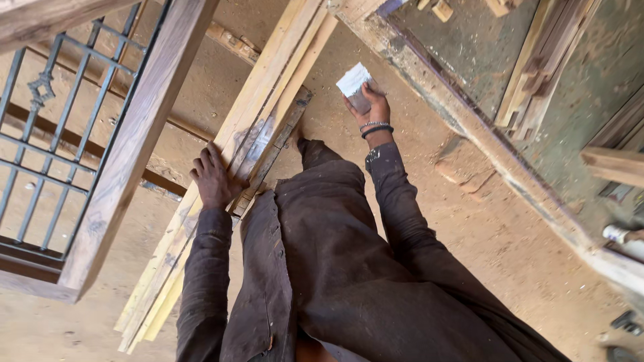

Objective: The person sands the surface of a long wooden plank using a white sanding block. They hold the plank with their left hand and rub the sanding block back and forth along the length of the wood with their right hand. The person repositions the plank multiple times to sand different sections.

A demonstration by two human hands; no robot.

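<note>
Pale timber: a bundle of planks (pixel 268 114) runs diagonally across the head view, long axis from lower left to upper right, w/ upper ends pointing to the top edge of the frame and lower ends near the bottom-left corner. The planks lie side by side, flat faces up, over a sandy floor (pixel 510 255). One grey, weathered board sits along the bundle's right edge near mid-length.

Left hand (pixel 216 177): palm down on the planks, fingers slightly spread, pressed flat on the wood at about mid-length of the bundle, near its left edge. Sleeve dark brown.

Right hand (pixel 370 107): raised clear of the planks, to the right of the bundle's upper part, fingers closed round a small folded sheet (pixel 354 84), white on the upper face, grey below; roughly rectangular, tilted, one corner pointing up-left. No markings legible. Bangles at the wrist.

Surroundings: a dark wooden frame w/ black metal grille (pixel 60 134) fills the left side, its thick stile running parallel to the planks. A worn wooden beam (pixel 483 134) crosses from top centre to the right edge; beyond it a greenish surface carrying stacked wood offcuts (pixel 537 74). The person's dark brown garment covers the lower centre.
</note>
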